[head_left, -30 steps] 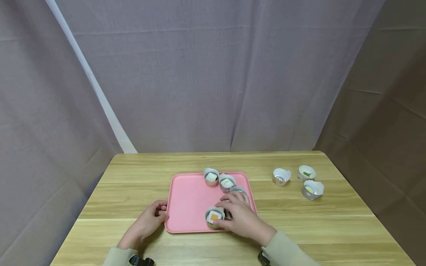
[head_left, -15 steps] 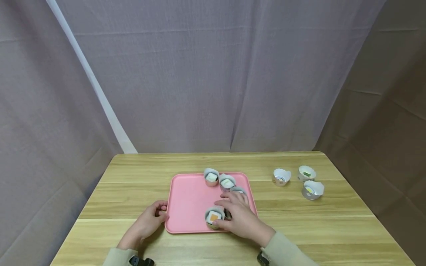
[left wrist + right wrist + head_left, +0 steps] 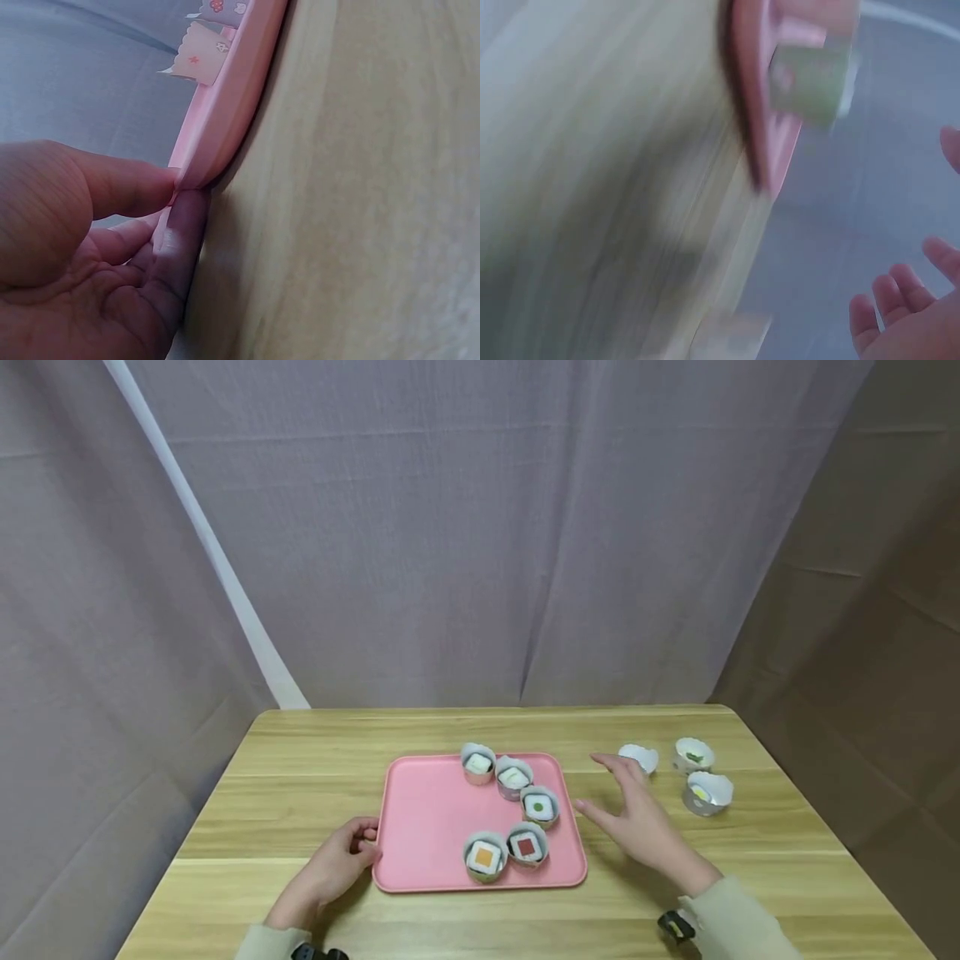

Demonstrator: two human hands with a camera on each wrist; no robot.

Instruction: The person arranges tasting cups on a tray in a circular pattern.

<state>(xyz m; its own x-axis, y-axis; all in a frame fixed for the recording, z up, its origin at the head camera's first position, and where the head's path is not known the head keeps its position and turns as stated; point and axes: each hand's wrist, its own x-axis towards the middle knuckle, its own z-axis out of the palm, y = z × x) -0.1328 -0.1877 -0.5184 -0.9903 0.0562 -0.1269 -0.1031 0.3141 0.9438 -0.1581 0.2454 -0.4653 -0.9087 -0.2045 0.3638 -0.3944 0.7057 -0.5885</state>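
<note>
While the left hand [image 3: 341, 864] pinches the left rim of the pink tray [image 3: 420, 827] toward its near corner, the right hand [image 3: 641, 827] hangs beyond the tray's right edge, thumb and forefinger spread well apart, with nothing in its hold. From the left wrist, the thumb tip and one finger show clearly at the rim; the other fingers are partly covered. The tray lies flat on the wooden table [image 3: 772, 868], and five cups stand on its right half. Nearest is one with an orange-centred block [image 3: 484, 857]; just right of it is a red-centred block [image 3: 527, 846] in its cup, and slightly farther back a green-centred block [image 3: 538, 807] in another. The two far cups hold white pieces [image 3: 513, 778] whose markings are too small to read. Right of the tray, a white cup [image 3: 643, 754] is partly hidden by the right hand, so its contents cannot be seen. Farther right stand a cup with something green [image 3: 693, 753] and, nearer, a cup with something yellow [image 3: 705, 804]. The right wrist view is badly blurred: a green cup [image 3: 810, 86] is recognisable, while the right hand is cut off.
</note>
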